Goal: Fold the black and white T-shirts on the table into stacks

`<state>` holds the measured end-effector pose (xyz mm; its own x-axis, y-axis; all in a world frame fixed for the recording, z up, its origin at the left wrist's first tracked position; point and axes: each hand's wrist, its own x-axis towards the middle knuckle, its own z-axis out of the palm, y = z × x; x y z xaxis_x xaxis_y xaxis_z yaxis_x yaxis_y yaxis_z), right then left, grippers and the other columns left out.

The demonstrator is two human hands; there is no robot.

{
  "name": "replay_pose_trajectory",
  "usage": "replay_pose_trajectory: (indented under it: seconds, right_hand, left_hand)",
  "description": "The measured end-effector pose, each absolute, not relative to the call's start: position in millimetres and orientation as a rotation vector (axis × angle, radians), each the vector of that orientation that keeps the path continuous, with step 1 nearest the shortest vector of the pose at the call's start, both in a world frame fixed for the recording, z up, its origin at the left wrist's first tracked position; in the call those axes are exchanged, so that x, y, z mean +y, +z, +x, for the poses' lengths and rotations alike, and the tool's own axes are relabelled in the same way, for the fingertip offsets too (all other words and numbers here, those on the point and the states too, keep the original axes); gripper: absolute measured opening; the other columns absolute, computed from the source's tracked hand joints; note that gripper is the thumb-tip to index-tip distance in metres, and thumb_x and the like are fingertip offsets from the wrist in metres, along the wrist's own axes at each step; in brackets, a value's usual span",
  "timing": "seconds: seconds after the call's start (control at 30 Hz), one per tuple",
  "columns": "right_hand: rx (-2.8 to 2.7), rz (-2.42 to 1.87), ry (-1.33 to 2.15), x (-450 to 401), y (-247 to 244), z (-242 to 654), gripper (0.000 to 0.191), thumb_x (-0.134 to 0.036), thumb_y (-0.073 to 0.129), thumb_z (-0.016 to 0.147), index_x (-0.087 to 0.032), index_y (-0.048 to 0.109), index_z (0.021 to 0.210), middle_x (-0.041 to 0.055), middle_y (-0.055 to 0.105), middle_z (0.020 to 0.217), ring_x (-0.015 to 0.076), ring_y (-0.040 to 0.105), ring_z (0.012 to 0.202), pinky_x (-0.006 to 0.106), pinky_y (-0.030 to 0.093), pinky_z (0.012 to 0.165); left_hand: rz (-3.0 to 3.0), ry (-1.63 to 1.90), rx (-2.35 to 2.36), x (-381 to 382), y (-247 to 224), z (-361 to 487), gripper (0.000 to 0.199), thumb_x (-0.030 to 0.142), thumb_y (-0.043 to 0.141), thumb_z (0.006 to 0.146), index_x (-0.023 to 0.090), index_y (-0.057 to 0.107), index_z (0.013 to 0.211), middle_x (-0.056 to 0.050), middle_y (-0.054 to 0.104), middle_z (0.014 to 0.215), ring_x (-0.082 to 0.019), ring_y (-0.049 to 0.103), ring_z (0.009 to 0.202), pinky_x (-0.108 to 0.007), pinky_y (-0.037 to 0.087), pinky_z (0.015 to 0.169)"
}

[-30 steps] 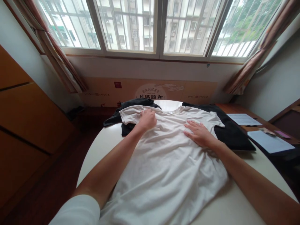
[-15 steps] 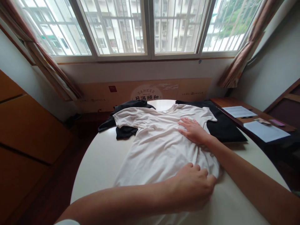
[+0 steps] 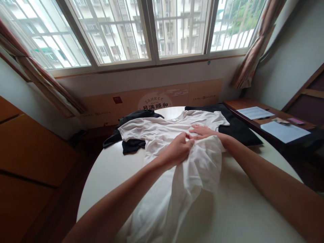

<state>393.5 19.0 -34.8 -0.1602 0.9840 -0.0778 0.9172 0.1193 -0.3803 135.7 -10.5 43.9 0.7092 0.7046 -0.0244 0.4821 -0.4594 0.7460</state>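
A white short-sleeved T-shirt (image 3: 162,130) lies on a round white table (image 3: 101,182), its neckline toward the window. My left hand (image 3: 178,150) is closed on a fold of the shirt's right side, which is lifted and drawn up over the middle. From that hand the raised cloth hangs in loose folds toward me. My right hand (image 3: 201,131) lies flat on the upper right of the shirt, fingers stretched out, partly covered by the lifted cloth and close beside my left hand.
Dark clothes (image 3: 134,145) lie under the left sleeve, and a folded black garment (image 3: 238,131) is at the table's right. A wooden desk (image 3: 243,104) with sheets of paper (image 3: 285,131) stands to the right. Beyond the table are a printed carton panel (image 3: 177,96) and a barred window.
My left hand has moved up and left from the shirt's lower right, lifting that side over the middle. My right hand has stayed flat near the same spot. The view has tilted slightly.
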Motion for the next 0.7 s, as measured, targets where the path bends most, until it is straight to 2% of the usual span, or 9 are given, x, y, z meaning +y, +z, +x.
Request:
replay_pose_trajectory:
  seconds: [0.1,0.17,0.23,0.27,0.33,0.37,0.47,0.53,0.7]
  right_hand:
    - [-2.195,-1.893,0.404,18,-42,392,0.070,-0.066,0.052,0.099,-0.029,0.056,0.157,0.0082,0.026,0.177,0.0365,0.018,0.164,0.063,0.011,0.130]
    - [-2.199,-1.906,0.322,16,-46,388,0.068,-0.066,0.051,0.099,-0.030,0.056,0.157,0.0075,0.025,0.178,0.0361,0.018,0.164,0.062,0.011,0.131]
    - [-2.207,-1.935,0.290,13,-47,385,0.068,-0.064,0.051,0.100,-0.029,0.054,0.158,0.0085,0.023,0.178,0.0371,0.017,0.164,0.061,0.009,0.131]
    - [-2.214,-1.944,0.287,12,-46,383,0.068,-0.063,0.051,0.101,-0.028,0.053,0.159,0.0090,0.021,0.178,0.0374,0.016,0.164,0.061,0.009,0.131]
    - [-2.231,-1.955,0.284,11,-44,381,0.068,-0.061,0.051,0.101,-0.028,0.051,0.161,0.0096,0.020,0.179,0.0372,0.015,0.165,0.061,0.008,0.131]
    - [-2.237,-1.962,0.280,11,-43,380,0.068,-0.060,0.051,0.102,-0.028,0.051,0.161,0.0096,0.019,0.179,0.0370,0.015,0.165,0.061,0.009,0.131]
    - [-2.238,-1.989,0.273,10,-40,378,0.068,-0.060,0.050,0.102,-0.028,0.050,0.161,0.0099,0.017,0.179,0.0364,0.015,0.165,0.062,0.009,0.131]
    - [-2.234,-1.992,0.290,9,-38,377,0.068,-0.059,0.050,0.101,-0.027,0.050,0.162,0.0104,0.016,0.179,0.0361,0.013,0.165,0.062,0.008,0.131]
    - [-2.225,-1.903,0.473,9,-28,385,0.074,-0.067,0.045,0.101,-0.026,0.050,0.162,0.0093,0.016,0.179,0.0353,0.008,0.166,0.061,0.004,0.131]
  left_hand:
    - [2.514,0.157,1.087,0,24,134,0.017,0.024,0.048,0.102,0.017,0.057,0.115,-0.009,0.071,0.094,-0.026,0.070,0.087,-0.035,0.053,0.077]
    - [2.742,0.195,1.051,-9,21,133,0.022,0.016,0.043,0.101,0.015,0.058,0.117,-0.014,0.071,0.108,-0.028,0.070,0.100,-0.038,0.054,0.086]
    - [2.870,0.257,0.820,-27,24,134,0.021,0.021,0.044,0.103,0.017,0.059,0.117,-0.014,0.069,0.115,-0.028,0.068,0.109,-0.039,0.054,0.094]
    - [2.908,0.244,0.668,-36,25,135,0.021,0.030,0.049,0.104,0.017,0.060,0.116,-0.014,0.069,0.115,-0.029,0.068,0.111,-0.040,0.054,0.097]
    - [2.960,0.107,0.403,-51,27,136,0.037,0.051,0.062,0.098,0.017,0.062,0.111,-0.014,0.070,0.110,-0.031,0.068,0.107,-0.043,0.055,0.096]
    - [2.975,0.013,0.323,-55,26,137,0.041,0.055,0.066,0.095,0.016,0.062,0.108,-0.013,0.070,0.107,-0.032,0.069,0.102,-0.043,0.056,0.093]
    - [2.931,-0.128,0.297,-57,29,138,0.020,0.036,0.054,0.101,0.017,0.060,0.103,-0.011,0.070,0.095,-0.029,0.070,0.086,-0.039,0.056,0.078]
    - [2.778,-0.064,0.340,-57,40,136,0.017,0.026,0.043,0.104,0.018,0.058,0.105,-0.009,0.070,0.091,-0.024,0.068,0.079,-0.035,0.054,0.073]
    - [2.213,0.059,0.109,-81,78,131,0.017,0.027,0.048,0.103,0.019,0.055,0.116,-0.004,0.069,0.091,-0.016,0.065,0.078,-0.027,0.054,0.073]
